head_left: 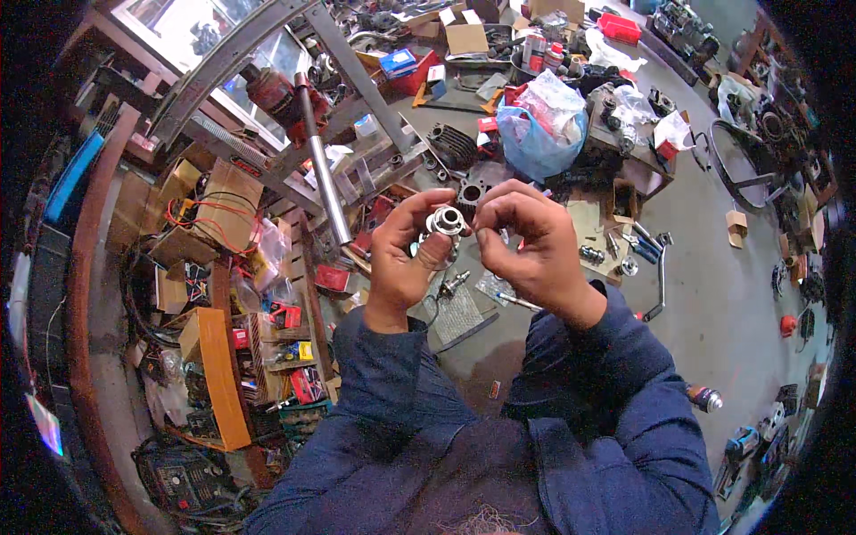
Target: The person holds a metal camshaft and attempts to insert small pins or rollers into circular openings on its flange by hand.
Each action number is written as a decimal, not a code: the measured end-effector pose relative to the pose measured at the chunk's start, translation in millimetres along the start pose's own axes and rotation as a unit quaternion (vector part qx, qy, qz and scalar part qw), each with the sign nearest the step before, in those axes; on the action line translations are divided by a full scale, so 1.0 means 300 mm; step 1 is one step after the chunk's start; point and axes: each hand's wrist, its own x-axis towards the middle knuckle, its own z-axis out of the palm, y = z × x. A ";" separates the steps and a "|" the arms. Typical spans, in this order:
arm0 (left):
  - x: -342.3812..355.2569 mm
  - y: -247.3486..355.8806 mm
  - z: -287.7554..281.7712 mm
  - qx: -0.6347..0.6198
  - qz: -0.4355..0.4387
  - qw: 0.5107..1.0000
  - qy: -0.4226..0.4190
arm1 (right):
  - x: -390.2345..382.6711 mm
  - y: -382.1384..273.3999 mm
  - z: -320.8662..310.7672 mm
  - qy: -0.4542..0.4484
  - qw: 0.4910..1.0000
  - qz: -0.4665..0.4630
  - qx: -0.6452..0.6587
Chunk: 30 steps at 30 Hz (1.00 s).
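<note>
Cardboard boxes [218,374] stacked far left; long steel tube [319,160] beside them. Centre: left hand [401,259] gripping a small metal ring part [445,220], right hand [526,245] pinching its rim. Likely hard, weighty, slick with oil; best held by the outer edge. Blue plastic bag [539,134] far right.

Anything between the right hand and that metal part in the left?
Nothing visible. The left hand holds the small round metal part up above the cluttered floor, and the right hand has its fingertips right beside it, with no tool, wire or bag between them.
</note>
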 end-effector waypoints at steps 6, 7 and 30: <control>-0.013 -0.070 -0.040 -0.101 0.030 0.994 -0.030 | 0.008 -0.022 0.013 -0.020 0.999 -0.013 0.025; -0.009 -0.058 -0.036 -0.127 0.023 0.991 -0.039 | 0.007 -0.026 0.012 -0.027 0.999 -0.005 0.035; -0.029 -0.028 -0.096 -0.078 -0.043 0.991 -0.101 | 0.008 -0.052 -0.010 -0.080 0.995 -0.051 0.003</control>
